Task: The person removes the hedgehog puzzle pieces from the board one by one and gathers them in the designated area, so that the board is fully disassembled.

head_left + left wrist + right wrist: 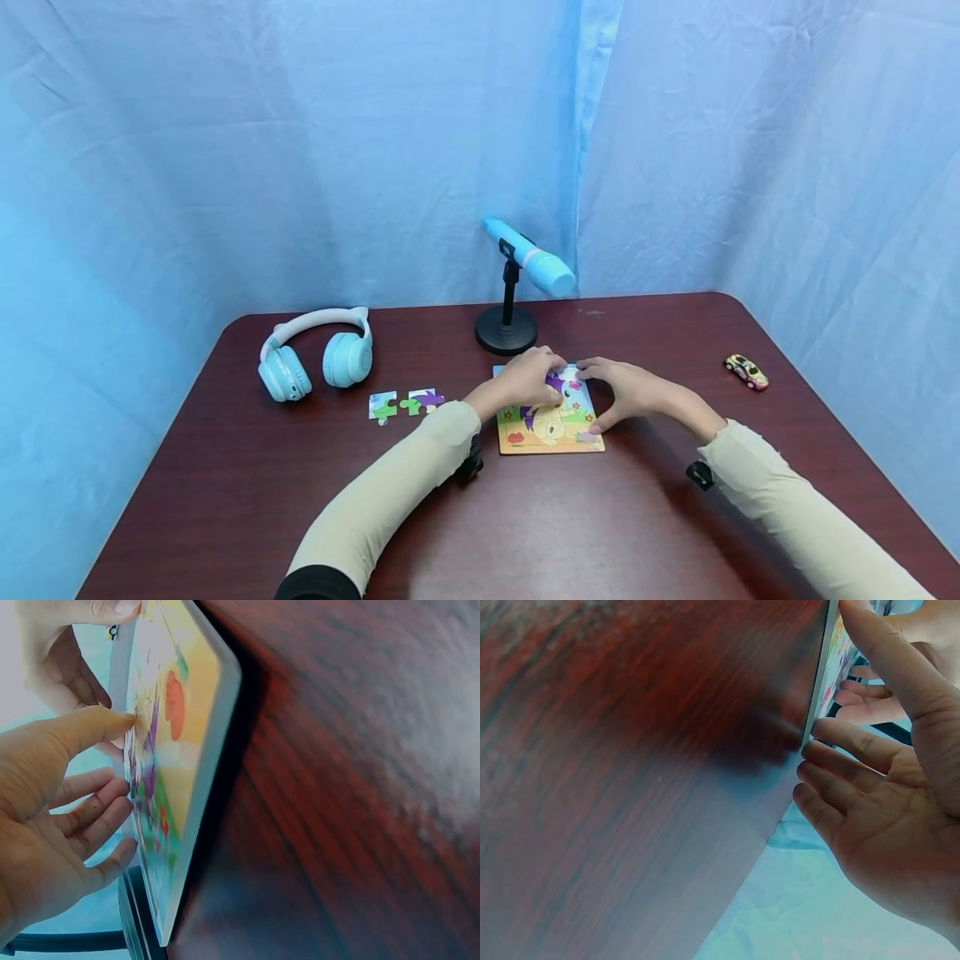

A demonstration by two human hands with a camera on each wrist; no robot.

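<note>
Puzzle board (555, 447), printed with a bright cartoon picture, lies flat around the middle of the dark red-brown table (585, 517), under both hands. At the far left of the table stands a pair of pale blue and white headphones (347, 360), its band arching above the two ear cups. To their right and a little nearer lie loose puzzle pieces (383, 406) in green, blue and purple, left of the board and apart from it. Next comes the left hand (527, 380), reaching over the board from its left side; its thumb and fingers are extended and parted, tips at the picture's surface, grasping nothing that I can make out. Just beyond the board's far edge, a light blue microphone (528, 255) slants on a black stand (507, 331). On the board's right side, the right hand (633, 389) is unclenched, thumb at the nearer part of the edge and fingers by the far right corner. Well apart on the right sits a small yellow and pink toy car (746, 372).
</note>
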